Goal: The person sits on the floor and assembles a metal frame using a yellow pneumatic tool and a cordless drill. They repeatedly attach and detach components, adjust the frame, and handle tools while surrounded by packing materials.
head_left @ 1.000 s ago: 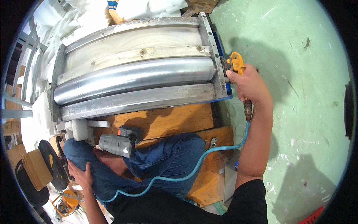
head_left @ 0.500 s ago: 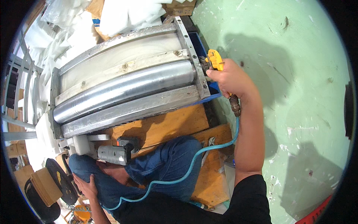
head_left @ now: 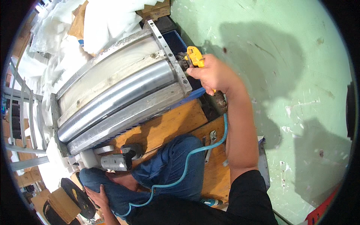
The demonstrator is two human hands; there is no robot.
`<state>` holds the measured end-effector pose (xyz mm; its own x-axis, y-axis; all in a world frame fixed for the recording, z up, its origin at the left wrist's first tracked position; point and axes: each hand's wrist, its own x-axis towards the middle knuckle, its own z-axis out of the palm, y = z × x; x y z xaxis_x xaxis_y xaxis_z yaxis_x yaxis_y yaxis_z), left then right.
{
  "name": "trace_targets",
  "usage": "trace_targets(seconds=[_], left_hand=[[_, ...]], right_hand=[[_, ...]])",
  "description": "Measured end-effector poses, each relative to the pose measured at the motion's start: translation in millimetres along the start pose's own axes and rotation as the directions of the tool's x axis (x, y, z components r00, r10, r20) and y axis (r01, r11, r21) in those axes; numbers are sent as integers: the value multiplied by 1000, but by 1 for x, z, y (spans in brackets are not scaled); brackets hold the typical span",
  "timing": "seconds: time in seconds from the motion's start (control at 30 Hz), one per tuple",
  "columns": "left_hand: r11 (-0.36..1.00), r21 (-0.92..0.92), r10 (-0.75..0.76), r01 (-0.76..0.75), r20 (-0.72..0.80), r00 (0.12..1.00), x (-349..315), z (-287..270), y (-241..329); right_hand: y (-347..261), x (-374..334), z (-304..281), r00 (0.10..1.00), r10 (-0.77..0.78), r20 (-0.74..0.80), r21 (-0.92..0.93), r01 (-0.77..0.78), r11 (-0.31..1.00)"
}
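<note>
A yellow air blow gun (head_left: 195,57) is gripped in my right hand (head_left: 215,75), with its teal hose (head_left: 187,165) running from the handle down across my lap. Its front end is at the outer side of the metal end plate (head_left: 168,56), close to the end of a shiny steel roller (head_left: 120,101); my hand hides the trigger and whether the tip touches. The roller lies in a long metal frame (head_left: 112,47) with pale bars. My left hand (head_left: 98,197) rests on my bent knee, fingers stretched over the jeans, holding nothing.
A black cordless power tool (head_left: 116,162) lies by my left knee. An adjustable wrench (head_left: 210,146) is on the wooden board (head_left: 165,120). Behind the frame are a blue bin (head_left: 176,41) and white foam sheets (head_left: 108,22). Cardboard (head_left: 64,204) sits at lower left.
The view has swung, so the frame and roller appear further left and more tilted. My right hand keeps the blow gun at the same frame end; my left hand remains on my knee.
</note>
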<state>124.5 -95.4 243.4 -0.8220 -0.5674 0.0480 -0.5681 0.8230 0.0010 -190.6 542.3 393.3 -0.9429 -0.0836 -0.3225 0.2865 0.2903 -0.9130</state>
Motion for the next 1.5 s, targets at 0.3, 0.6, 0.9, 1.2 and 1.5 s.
trace_targets(seconds=[0.3, 0.6, 0.9, 1.2, 1.5], left_hand=[[999, -4, -34, 34, 32, 999, 0, -5, 1], [1000, 27, 9, -10, 17, 1000, 5, 2, -2], [1000, 10, -11, 10, 65, 998, 5, -5, -5], [999, 54, 0, -4, 84, 996, 11, -7, -21], [999, 20, -41, 38, 162, 986, 2, -21, -7]], right_hand=[[0, 1, 4, 997, 58, -48, -35, -60, 998], [21, -6, 0, 994, 48, -98, 82, -40, 996], [105, -58, 29, 996, 13, -88, 551, 38, 834], [148, -49, 32, 996, -61, -62, 712, 87, 697], [160, -39, 36, 983, -128, -130, 741, 182, 647]])
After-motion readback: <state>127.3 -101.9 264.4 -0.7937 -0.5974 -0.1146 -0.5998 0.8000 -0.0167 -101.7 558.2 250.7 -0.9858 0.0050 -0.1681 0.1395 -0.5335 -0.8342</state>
